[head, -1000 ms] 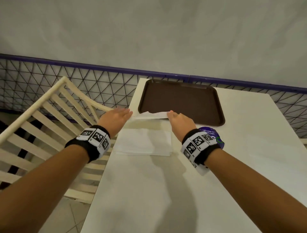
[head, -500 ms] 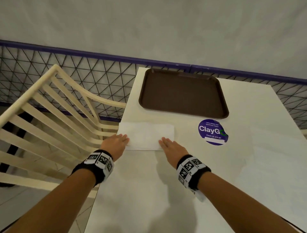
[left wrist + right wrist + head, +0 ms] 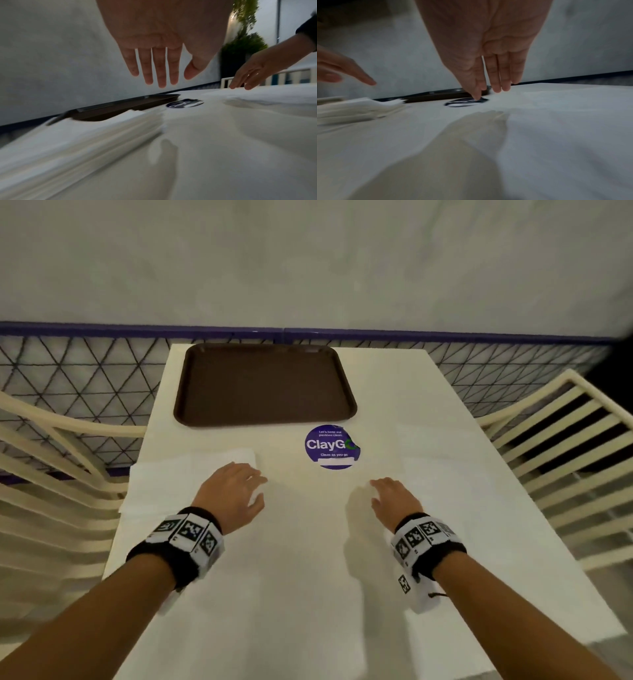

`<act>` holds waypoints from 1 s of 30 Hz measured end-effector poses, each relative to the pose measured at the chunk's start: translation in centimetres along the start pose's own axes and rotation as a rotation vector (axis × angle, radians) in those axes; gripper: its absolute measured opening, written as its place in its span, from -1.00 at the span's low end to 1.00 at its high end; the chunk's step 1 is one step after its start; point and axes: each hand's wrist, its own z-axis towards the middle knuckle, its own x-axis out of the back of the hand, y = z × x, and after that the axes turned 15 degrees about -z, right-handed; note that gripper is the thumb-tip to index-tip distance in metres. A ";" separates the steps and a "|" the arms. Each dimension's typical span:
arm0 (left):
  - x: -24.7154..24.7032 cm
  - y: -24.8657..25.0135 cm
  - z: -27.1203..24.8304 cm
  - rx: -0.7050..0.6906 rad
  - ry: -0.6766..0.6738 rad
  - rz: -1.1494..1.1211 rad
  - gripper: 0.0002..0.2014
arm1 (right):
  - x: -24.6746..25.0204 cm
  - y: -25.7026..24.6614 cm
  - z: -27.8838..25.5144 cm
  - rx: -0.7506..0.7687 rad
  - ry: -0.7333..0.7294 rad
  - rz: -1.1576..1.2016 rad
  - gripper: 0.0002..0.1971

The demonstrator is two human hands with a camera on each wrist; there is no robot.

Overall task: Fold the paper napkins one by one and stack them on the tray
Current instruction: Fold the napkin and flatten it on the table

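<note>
Both forearms bare, no sleeves in the head view. Left hand [image 3: 233, 494] and right hand [image 3: 394, 498] bare: no rings, no gloves. Each wrist carries a black fabric band [image 3: 164, 556] with a row of white square tiles printed in black-and-white coded patterns [image 3: 190, 534]. Right wrist band [image 3: 442, 556] the same, plus one loose coded tag [image 3: 404, 583] hanging beneath it on a white block, with a short black cord [image 3: 436, 595] beside it.

Both forearms reach up from the lower corners of the head view, each wrist wearing a black band with square markers. The left hand [image 3: 234, 494] and right hand [image 3: 394, 498] sit mid-frame, palms down, fingers straight and empty.
</note>
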 end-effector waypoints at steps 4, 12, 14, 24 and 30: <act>-2.4 4.6 3.7 -0.180 -0.076 -0.043 -0.60 | -1.3 7.6 -1.2 -0.164 -0.043 0.038 -0.55; -5.6 11.6 9.8 -0.249 -0.080 -0.176 -0.67 | -2.1 14.6 1.6 -0.074 -0.158 -0.029 -0.36; -6.2 12.6 10.9 -0.264 -0.067 -0.188 -0.68 | -2.2 14.8 2.3 -0.042 -0.195 -0.025 -0.38; -7.6 15.3 13.9 -0.059 -0.220 -0.176 -0.60 | -1.5 15.1 3.7 0.035 0.031 -0.185 -0.68; -6.7 15.5 15.1 -0.064 -0.141 -0.183 -0.31 | 1.3 11.8 2.6 0.290 0.497 -0.186 -0.78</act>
